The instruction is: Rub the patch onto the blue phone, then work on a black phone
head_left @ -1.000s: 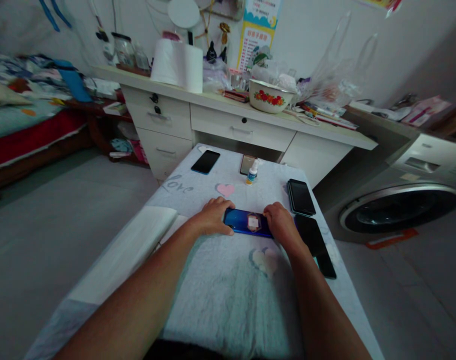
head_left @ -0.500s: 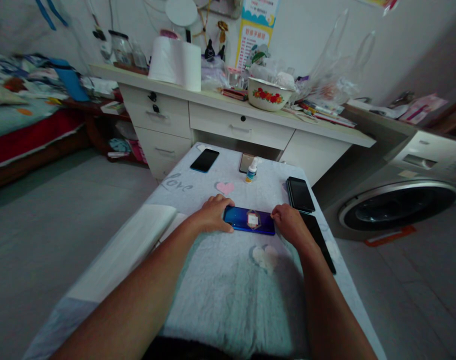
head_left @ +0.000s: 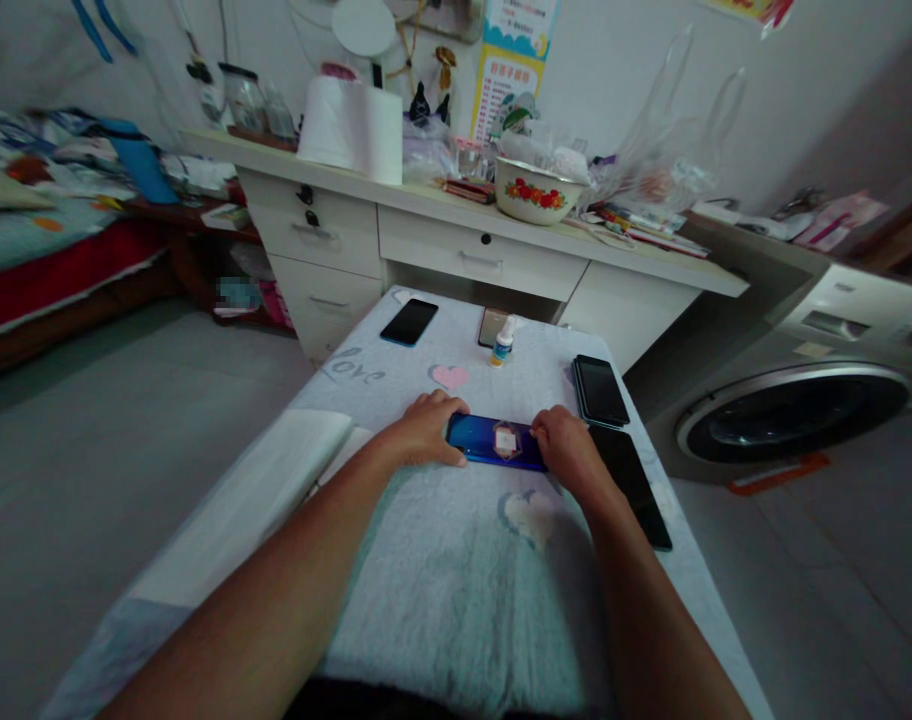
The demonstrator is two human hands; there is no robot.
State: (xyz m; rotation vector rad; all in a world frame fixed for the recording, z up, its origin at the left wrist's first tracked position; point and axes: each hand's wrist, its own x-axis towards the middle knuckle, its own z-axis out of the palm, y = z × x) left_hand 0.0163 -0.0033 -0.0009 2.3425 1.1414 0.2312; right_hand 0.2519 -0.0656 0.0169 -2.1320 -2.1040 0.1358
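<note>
A shiny blue phone [head_left: 486,440] lies back up on the white cloth of a small table [head_left: 441,590], with a small pale sticker on its right half. My left hand [head_left: 424,431] is curled over the phone's left end and holds it down. My right hand [head_left: 565,447] covers the phone's right end, its fingers bent and pressed on the edge near the sticker. Both forearms reach in from the bottom of the picture.
Other dark phones lie on the table: one at far left [head_left: 409,321], one at far middle [head_left: 492,325], a stack at right [head_left: 601,390], another under my right wrist [head_left: 636,485]. A small dropper bottle [head_left: 504,343] stands by a pink heart. A cluttered desk [head_left: 501,225] and washing machine [head_left: 793,410] stand beyond.
My right hand slid off to the right of the phone and has come back onto its right end. The left hand and the phone have stayed put.
</note>
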